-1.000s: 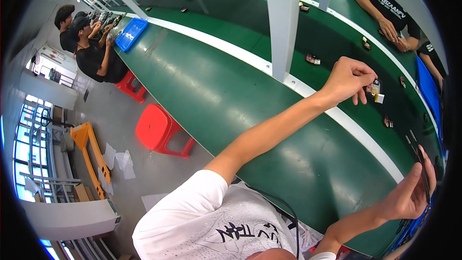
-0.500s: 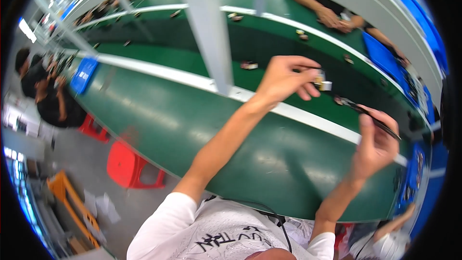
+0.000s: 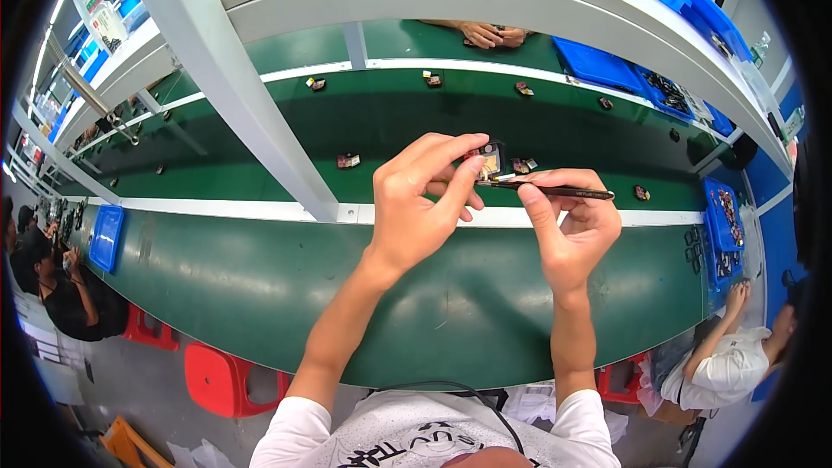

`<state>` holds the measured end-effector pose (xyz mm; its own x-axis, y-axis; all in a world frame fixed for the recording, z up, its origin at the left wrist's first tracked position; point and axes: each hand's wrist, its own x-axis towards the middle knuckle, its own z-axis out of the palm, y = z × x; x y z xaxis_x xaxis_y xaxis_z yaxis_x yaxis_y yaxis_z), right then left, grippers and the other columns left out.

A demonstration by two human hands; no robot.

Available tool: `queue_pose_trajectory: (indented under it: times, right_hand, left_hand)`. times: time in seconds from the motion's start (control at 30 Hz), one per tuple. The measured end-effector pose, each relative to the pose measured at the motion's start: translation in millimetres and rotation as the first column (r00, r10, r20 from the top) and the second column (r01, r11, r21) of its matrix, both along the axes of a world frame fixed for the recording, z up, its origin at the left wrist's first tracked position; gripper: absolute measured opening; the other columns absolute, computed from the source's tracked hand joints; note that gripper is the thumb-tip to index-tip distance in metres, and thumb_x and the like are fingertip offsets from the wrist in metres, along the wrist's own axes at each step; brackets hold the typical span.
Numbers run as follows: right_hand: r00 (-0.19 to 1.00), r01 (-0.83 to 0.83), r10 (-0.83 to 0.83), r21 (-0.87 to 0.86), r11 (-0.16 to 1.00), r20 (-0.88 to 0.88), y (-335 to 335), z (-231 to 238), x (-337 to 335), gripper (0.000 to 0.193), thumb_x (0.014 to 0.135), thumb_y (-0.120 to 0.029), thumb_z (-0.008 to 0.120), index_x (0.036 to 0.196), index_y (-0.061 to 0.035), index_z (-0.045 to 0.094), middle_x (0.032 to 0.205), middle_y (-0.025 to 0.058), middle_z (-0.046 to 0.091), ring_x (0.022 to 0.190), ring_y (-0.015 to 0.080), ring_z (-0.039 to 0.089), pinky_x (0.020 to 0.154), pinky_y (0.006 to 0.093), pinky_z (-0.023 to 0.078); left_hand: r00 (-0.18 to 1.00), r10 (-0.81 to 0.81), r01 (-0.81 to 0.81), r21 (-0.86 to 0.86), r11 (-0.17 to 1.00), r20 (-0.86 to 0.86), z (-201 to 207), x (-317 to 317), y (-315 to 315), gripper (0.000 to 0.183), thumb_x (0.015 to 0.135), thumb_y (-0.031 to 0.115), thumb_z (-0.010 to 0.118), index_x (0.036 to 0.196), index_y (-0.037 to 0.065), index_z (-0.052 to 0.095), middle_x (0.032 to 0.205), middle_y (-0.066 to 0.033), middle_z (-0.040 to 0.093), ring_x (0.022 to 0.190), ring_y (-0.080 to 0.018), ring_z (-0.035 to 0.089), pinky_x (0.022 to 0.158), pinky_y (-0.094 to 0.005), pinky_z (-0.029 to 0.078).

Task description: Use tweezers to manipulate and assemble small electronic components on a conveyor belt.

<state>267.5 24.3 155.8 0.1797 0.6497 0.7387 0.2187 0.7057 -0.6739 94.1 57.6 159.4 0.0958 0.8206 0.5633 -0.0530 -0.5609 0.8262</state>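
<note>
My left hand (image 3: pixel 420 199) pinches a small black-cased electronic part (image 3: pixel 493 159) with a yellowish middle between thumb and fingers, above the dark green belt. Black tweezers (image 3: pixel 572 191) lie in my right hand (image 3: pixel 579 230), gripped between thumb and fingers and pointing left. Their tips reach the lower edge of the electronic part, close to my left fingertips; whether they clasp anything there is too small to tell. Another small assembly (image 3: pixel 523 165) sits on the belt just behind the tweezers.
A green worktop (image 3: pixel 251 286) lies before me, with a white rail (image 3: pixel 650 218) along the belt. A grey post (image 3: pixel 234 87) rises at left. Several small assemblies dot the belt (image 3: pixel 416 117). Blue trays (image 3: pixel 724 225) stand at right. A co-worker's hands (image 3: pixel 492 35) rest across the belt.
My right hand has moved left, bringing the tweezers from apart to the electronic part in my left hand. The head view has turned, shifting the whole scene.
</note>
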Motion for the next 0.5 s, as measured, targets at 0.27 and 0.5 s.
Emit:
queue_pose_trajectory:
  times: [0.27, 0.5]
  right_hand:
    - [0.999, 0.016, -0.019, -0.089, 0.996, -0.034, -0.2, 4.7, -3.0, 0.011, 0.082, 0.006, 0.077, 0.091, 0.0037, 0.071, 0.091, 0.0074, 0.073, 0.049, -0.0012, 0.046, 0.046, 0.0179, 0.029]
    - [0.999, 0.042, -0.043, -0.084, 0.996, -0.009, -0.7, 5.1, 1.2, 0.011, 0.082, 0.004, 0.078, 0.091, 0.0030, 0.071, 0.088, 0.0043, 0.072, 0.048, -0.0020, 0.043, 0.045, 0.0179, 0.028]
  left_hand:
    - [0.994, 0.106, -0.098, 0.181, 0.979, -0.034, -6.3, 2.7, 2.0, 0.026, 0.092, -0.009, 0.065, 0.116, -0.003, 0.071, 0.100, -0.0129, 0.068, 0.067, -0.0174, 0.073, 0.048, -0.0233, 0.058]
    - [0.993, 0.112, -0.102, 0.190, 0.977, -0.041, -7.0, 6.7, 0.5, 0.026, 0.092, -0.010, 0.065, 0.116, -0.002, 0.072, 0.101, -0.0139, 0.068, 0.067, -0.0175, 0.072, 0.048, -0.0230, 0.058]
